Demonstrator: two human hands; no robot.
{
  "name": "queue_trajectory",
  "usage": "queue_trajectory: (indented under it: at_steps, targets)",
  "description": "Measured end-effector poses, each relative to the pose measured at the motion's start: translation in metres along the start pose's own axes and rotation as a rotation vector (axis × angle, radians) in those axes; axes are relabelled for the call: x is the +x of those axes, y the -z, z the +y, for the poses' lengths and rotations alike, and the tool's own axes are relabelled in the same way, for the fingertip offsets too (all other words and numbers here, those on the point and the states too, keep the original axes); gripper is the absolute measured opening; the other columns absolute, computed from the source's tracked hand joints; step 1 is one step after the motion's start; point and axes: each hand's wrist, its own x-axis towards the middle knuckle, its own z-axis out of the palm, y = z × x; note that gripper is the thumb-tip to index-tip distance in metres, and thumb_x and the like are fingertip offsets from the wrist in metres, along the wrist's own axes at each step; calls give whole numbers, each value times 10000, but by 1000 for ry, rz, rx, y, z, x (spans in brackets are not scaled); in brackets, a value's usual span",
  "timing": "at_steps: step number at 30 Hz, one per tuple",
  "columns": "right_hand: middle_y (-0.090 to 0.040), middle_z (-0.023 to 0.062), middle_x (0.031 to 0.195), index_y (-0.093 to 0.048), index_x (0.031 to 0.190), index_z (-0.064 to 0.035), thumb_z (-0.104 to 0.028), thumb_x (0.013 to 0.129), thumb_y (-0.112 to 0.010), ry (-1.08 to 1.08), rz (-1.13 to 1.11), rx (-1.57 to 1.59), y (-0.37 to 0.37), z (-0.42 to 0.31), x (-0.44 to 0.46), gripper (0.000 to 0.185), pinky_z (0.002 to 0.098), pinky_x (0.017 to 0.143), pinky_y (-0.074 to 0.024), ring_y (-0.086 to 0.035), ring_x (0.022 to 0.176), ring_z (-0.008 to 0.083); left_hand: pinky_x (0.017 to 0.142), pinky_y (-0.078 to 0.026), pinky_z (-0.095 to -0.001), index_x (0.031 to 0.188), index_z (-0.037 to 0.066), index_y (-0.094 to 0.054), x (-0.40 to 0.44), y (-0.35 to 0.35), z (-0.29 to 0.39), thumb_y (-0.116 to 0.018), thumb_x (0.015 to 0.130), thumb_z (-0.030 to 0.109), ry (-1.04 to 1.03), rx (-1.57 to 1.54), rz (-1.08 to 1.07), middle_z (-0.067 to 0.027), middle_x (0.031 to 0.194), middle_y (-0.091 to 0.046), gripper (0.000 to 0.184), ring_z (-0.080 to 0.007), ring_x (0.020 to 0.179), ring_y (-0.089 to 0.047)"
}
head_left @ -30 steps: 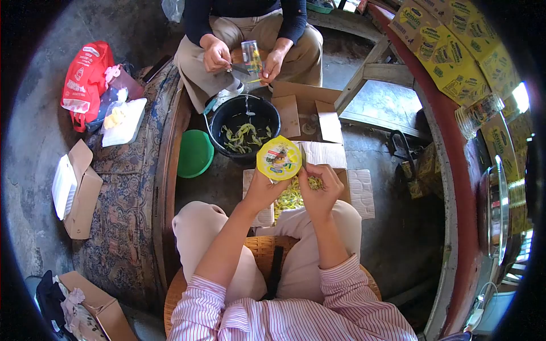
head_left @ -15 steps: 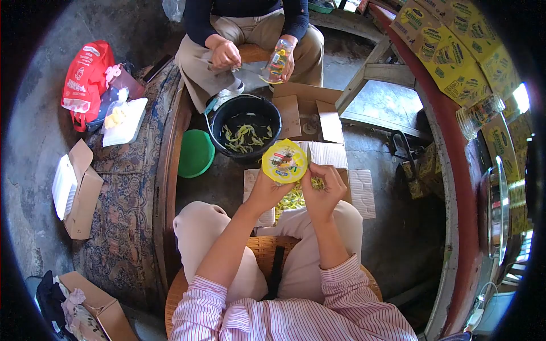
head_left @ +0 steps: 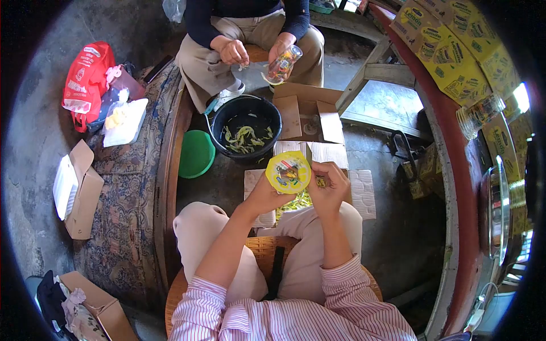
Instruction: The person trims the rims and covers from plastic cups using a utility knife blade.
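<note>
My left hand [head_left: 266, 196] is closed around a plastic cup [head_left: 288, 172] whose yellow printed top faces me. At the cup's right edge my right hand [head_left: 330, 187] is closed, its fingers round a thin, flat grey blade [head_left: 308, 152] that sticks up beside the rim. The handle is hidden by the fingers. Below both hands, yellow-green strips [head_left: 297, 202] lie in an open cardboard box [head_left: 362, 190] between my knees.
Opposite me sits a person [head_left: 250, 34] holding a clear cup [head_left: 284, 63]. Between us stand a black bucket [head_left: 216, 133] with yellow-green strips, a green lid [head_left: 196, 153] and another cardboard box [head_left: 290, 116]. A wooden frame [head_left: 392, 74] stands on the right.
The cup in my left hand has turned and shifted slightly right and down. My right hand has moved a little right. The person opposite has tilted their cup.
</note>
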Motion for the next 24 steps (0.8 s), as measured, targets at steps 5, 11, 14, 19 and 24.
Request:
queue_trajectory:
  at_steps: [5,11,14,19,24]
  targets:
    - [-623,101,720,-617,767,17,72,658,-640,-43,27,59,-2,-3,1,124,244,570,-485,-610,609,148,903,-403,-289,1217,28,-406,0,2,-3,-666,674,-2,15,-9,26,-62,1151,-515,603,-133,1047,-497]
    - [-614,92,703,-611,754,12,60,643,-650,-47,38,43,-2,-2,-3,128,239,566,-482,-607,606,140,879,-412,-279,1204,26,-419,2,4,4,-626,717,-22,44,-89,68,-50,1139,-513,531,-117,1039,-497]
    - [-611,89,696,-610,749,9,58,640,-653,-37,36,20,-4,-4,-4,127,236,559,-476,-602,599,138,876,-413,-278,1196,26,-422,2,5,3,-624,724,-26,61,-108,105,-51,1128,-516,516,-119,1036,-498]
    - [-605,86,682,-609,744,4,55,641,-659,-10,39,-6,-9,-12,-3,125,237,546,-465,-594,589,141,877,-412,-275,1182,26,-433,2,3,5,-622,723,-31,26,-121,114,-55,1125,-518,499,-123,1042,-496]
    - [-604,87,675,-613,753,6,65,650,-652,-7,67,-25,-10,-11,-3,124,237,545,-463,-593,589,141,898,-403,-293,1182,26,-440,4,5,0,-624,687,-35,-22,-45,62,-61,1140,-519,531,-137,1050,-498]
